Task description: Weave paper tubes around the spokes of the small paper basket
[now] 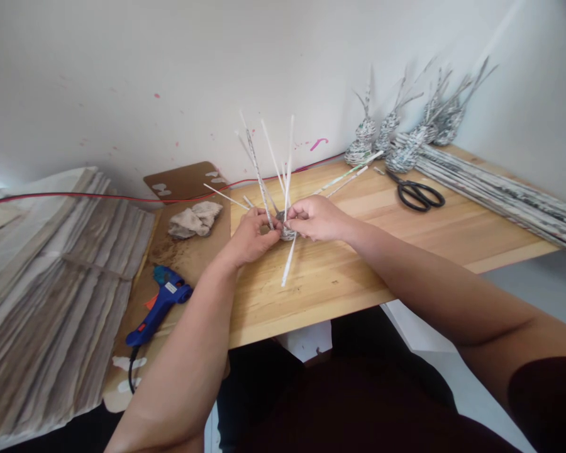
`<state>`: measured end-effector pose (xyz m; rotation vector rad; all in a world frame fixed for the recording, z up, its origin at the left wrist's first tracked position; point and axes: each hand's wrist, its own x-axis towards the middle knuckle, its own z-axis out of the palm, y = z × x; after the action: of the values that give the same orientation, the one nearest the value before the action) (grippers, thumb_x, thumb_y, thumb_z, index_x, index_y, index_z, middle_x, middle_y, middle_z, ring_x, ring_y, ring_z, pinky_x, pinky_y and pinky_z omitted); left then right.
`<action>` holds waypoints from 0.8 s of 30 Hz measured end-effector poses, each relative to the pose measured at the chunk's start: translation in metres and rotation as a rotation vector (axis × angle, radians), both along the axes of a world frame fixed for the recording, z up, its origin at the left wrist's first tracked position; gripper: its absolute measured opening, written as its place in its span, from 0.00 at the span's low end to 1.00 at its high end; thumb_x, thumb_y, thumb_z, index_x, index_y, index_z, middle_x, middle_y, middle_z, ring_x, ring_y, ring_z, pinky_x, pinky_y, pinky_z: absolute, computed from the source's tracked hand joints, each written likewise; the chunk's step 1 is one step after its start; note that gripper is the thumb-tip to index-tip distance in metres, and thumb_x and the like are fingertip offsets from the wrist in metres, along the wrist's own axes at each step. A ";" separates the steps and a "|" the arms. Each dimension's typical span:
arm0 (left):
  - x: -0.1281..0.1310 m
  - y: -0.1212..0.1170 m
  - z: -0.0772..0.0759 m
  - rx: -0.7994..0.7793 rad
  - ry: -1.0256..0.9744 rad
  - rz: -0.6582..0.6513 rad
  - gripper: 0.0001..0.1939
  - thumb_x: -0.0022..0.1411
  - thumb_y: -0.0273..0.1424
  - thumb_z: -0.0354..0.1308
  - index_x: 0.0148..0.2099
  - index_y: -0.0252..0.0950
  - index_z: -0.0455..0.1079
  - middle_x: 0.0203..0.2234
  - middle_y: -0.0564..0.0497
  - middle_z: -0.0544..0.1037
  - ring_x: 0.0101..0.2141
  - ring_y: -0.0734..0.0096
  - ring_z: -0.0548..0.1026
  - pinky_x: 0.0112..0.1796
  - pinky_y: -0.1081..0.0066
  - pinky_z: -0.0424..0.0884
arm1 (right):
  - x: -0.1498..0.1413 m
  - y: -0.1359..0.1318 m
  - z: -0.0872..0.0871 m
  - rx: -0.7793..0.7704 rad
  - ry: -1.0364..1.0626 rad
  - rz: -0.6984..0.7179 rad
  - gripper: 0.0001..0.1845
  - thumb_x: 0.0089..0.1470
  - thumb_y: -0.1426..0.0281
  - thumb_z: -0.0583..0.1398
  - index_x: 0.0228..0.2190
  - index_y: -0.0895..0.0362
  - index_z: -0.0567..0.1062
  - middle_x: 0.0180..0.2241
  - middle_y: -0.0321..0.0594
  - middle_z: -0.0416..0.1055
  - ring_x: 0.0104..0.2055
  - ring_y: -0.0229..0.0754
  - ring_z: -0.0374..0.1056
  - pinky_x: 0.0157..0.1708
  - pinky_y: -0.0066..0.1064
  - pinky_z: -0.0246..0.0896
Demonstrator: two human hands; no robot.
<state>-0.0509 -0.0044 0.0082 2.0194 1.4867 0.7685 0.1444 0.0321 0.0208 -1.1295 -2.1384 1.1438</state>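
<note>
Between my hands a small woven base (288, 234) of rolled newspaper sits on the wooden table, with several paper tubes (290, 151) sticking up and outward from it. My left hand (255, 236) is closed at its left side, fingers on the base and on an upright printed tube. From the right, my right hand (317, 218) pinches a white paper tube close to the weave. One tube (288, 261) points toward me over the table. The fingertips hide part of the weave.
Black scissors (417, 194) lie to the right, beside a bundle of paper tubes (495, 189). Several woven gourd-like pieces (361, 141) stand against the wall. At left are a blue glue gun (158, 305), a crumpled cloth (195, 220) and stacked newspapers (70, 283). A red cable (170, 196) runs behind.
</note>
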 end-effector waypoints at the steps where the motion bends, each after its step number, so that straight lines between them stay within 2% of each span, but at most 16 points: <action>1: 0.000 0.000 0.000 0.002 -0.005 -0.007 0.06 0.56 0.30 0.58 0.35 0.37 0.76 0.41 0.48 0.73 0.48 0.61 0.70 0.56 0.56 0.65 | 0.000 0.000 0.000 0.006 0.001 0.010 0.06 0.54 0.70 0.60 0.29 0.60 0.75 0.17 0.31 0.68 0.16 0.29 0.60 0.18 0.23 0.51; 8: 0.002 0.000 0.002 0.001 -0.008 -0.017 0.06 0.54 0.29 0.58 0.33 0.36 0.76 0.41 0.47 0.74 0.48 0.61 0.71 0.55 0.57 0.66 | 0.000 0.002 -0.003 0.030 -0.017 0.048 0.06 0.53 0.70 0.59 0.29 0.60 0.75 0.17 0.31 0.67 0.17 0.29 0.60 0.20 0.23 0.51; 20: 0.001 0.000 0.002 0.001 -0.008 -0.006 0.05 0.52 0.27 0.57 0.32 0.36 0.74 0.43 0.48 0.75 0.49 0.62 0.72 0.57 0.58 0.66 | -0.002 -0.003 0.002 -0.030 0.000 0.059 0.04 0.53 0.73 0.60 0.28 0.60 0.75 0.16 0.29 0.66 0.16 0.29 0.60 0.19 0.22 0.51; 24: 0.000 0.000 0.000 0.015 -0.029 0.007 0.06 0.51 0.27 0.57 0.34 0.37 0.73 0.40 0.49 0.76 0.45 0.63 0.73 0.54 0.58 0.68 | -0.001 -0.001 0.002 -0.067 0.005 0.089 0.06 0.55 0.71 0.59 0.29 0.60 0.75 0.16 0.28 0.65 0.16 0.29 0.61 0.18 0.22 0.52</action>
<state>-0.0506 -0.0043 0.0086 2.0061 1.4768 0.8107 0.1432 0.0306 0.0223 -1.0679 -2.1805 1.2655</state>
